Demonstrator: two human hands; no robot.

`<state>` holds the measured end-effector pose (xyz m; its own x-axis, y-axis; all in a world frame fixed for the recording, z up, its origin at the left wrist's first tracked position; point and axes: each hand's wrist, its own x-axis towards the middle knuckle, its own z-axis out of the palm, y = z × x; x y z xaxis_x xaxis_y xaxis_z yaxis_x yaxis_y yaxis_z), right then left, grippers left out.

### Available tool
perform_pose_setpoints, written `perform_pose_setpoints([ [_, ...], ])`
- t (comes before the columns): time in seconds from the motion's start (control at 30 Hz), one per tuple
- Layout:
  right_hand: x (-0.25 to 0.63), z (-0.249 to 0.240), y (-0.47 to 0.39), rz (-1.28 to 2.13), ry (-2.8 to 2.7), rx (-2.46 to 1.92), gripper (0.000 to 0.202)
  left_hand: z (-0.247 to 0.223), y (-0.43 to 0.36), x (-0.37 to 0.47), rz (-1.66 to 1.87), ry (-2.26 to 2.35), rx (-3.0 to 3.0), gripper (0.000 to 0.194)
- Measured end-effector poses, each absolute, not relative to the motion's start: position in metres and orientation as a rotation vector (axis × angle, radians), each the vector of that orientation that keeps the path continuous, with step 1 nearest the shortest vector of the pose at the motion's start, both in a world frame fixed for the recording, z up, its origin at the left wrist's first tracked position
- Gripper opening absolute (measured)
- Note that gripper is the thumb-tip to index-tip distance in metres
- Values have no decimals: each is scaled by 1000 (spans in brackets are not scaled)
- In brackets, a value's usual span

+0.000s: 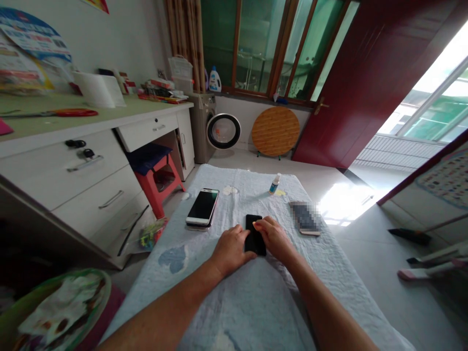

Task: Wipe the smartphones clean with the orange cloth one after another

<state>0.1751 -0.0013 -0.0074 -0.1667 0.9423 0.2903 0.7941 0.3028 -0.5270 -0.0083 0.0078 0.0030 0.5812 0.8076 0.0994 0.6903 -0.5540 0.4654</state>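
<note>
On the pale blue cloth (252,302), a black phone (257,242) lies between two hands.
The left hand (229,248) has its thumb and fingers spread along the phone's left edge, though I can't tell if they grip; the right hand (273,235) has its fingers bunched over the far end, whatever they pinch too small to make out. A white phone (203,207) lies farther left.

The left hand (230,249) hides the left edge of the black phone (259,243), and the right hand (273,236) covers part of its right side. Whatever the right fingertips pinch is too small to tell. Pixel blocks blur the flat thing (305,217). The bottle's (274,185) label is unreadable. The bin (106,292) runs past the picture's edge.
</note>
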Motion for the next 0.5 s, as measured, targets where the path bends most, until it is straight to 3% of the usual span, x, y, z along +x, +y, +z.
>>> perform_pose_setpoints([
  [0.5,174,-1,-10,416,-1943,-1549,14,4,10,-10,388,1167,2447,48],
])
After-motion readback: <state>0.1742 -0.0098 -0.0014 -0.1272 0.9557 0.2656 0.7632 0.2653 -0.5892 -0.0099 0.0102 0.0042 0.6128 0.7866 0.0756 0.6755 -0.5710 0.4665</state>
